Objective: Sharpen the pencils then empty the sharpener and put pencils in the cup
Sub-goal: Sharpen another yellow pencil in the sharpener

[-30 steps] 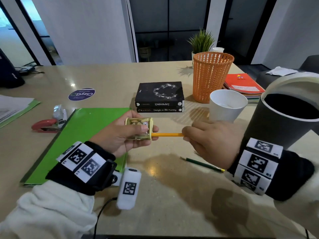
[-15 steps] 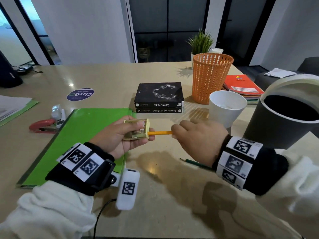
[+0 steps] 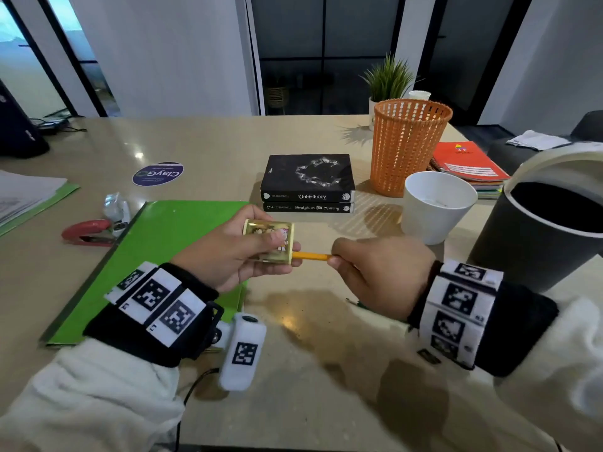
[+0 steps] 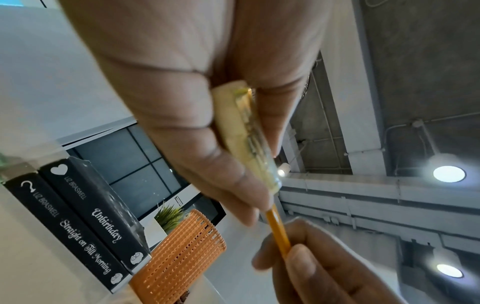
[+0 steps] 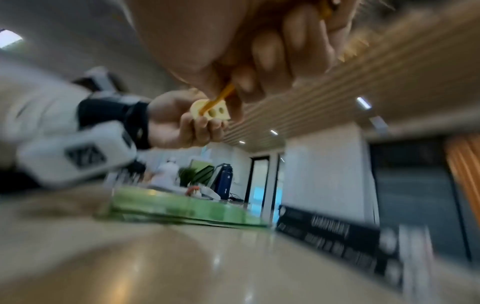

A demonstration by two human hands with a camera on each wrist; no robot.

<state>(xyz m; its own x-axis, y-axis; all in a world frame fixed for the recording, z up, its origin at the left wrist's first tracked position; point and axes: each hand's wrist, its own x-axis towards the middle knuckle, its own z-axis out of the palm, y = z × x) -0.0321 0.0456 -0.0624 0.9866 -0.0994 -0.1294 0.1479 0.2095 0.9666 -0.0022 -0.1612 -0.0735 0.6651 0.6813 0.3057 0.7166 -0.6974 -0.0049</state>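
Note:
My left hand (image 3: pixel 248 252) grips a small yellow box sharpener (image 3: pixel 269 241) with a picture on its lid, held above the table. An orange pencil (image 3: pixel 311 256) is stuck in one of the holes of the sharpener (image 5: pixel 210 110). My right hand (image 3: pixel 375 272) pinches the orange pencil (image 4: pixel 278 232) by its shaft, close to the sharpener (image 4: pixel 246 131). A green pencil (image 3: pixel 354 302) lies on the table, mostly hidden under my right hand. The white cup (image 3: pixel 435 205) stands behind my right hand.
A dark round bin (image 3: pixel 548 230) with a white rim is at the right. An orange mesh basket (image 3: pixel 409 145), two stacked black books (image 3: pixel 308 184), a green folder (image 3: pixel 156 256), a red stapler (image 3: pixel 88 231) and red notebooks (image 3: pixel 466 164) lie around.
My right hand has moved left along the pencil toward the sharpener, leaving less of the pencil showing. The sharpener has tilted a little in my left hand.

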